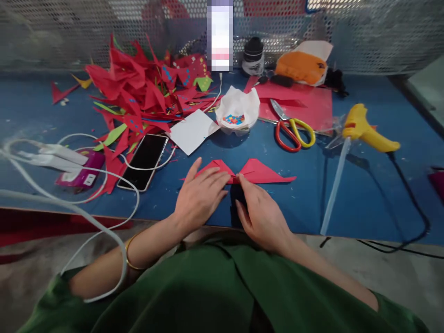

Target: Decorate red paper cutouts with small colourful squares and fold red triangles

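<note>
A red folded paper shape [262, 172] with two pointed wings lies on the blue table in front of me. My left hand [203, 194] rests flat over its left wing, fingers stretched out toward the middle crease and covering part of the paper. At that crease, the fingertips of my right hand [262, 208] touch the inner edge of the right wing, while its thumb stands apart below. Neither hand is wrapped round anything. Just beyond the hands lie a white square of paper [192, 132] and a white paper-lined bowl [239, 104] with small coloured bits.
Red folded paper pieces [130, 83] pile up at the back left. Nearby are a dark-screened phone [145, 159], white cables and chargers [62, 157]. Scissors [289, 129] lie partly on red sheets [312, 101]. A yellow glue gun [369, 129] with a glue stick stands at right.
</note>
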Demonstrator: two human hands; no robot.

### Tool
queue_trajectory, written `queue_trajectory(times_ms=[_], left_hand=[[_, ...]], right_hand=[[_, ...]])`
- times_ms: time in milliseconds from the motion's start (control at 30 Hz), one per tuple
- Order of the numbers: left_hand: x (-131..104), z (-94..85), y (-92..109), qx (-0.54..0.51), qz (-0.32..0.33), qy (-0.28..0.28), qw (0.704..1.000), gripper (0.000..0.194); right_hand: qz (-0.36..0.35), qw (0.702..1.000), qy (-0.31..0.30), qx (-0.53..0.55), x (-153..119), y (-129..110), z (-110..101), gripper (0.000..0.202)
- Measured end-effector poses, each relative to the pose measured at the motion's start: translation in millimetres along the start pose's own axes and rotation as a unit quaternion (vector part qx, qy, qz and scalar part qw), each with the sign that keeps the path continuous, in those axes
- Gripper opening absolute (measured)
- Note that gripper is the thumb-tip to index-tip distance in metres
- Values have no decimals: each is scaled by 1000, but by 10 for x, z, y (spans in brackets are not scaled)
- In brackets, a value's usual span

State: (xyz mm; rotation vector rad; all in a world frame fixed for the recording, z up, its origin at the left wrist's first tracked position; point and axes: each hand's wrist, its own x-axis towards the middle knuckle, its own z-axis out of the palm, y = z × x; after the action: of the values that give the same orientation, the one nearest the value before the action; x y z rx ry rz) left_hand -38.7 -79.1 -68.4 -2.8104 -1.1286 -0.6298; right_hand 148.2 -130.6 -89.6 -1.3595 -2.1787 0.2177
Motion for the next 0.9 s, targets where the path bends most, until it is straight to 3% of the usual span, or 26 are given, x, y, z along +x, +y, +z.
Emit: queue_trajectory(times_ms=[100, 200, 467, 900], left_hand=[[-29, -45, -148, -40, -100, 1, 994, 17], [-4, -46, -211, -84, -144, -4, 986, 7], [51, -8, -265, -117, -160, -11, 980, 14], [79, -39, -290, -176, -213, -23, 961, 13]], right_hand=[[-28, 999, -12, -43, 14, -22, 10, 48], [-39, 995, -39, -81, 25, -50, -23, 46], [-25, 991, -81, -106, 75, -95, -43, 50], [-25, 985, -97, -140, 71, -101, -34, 49]])
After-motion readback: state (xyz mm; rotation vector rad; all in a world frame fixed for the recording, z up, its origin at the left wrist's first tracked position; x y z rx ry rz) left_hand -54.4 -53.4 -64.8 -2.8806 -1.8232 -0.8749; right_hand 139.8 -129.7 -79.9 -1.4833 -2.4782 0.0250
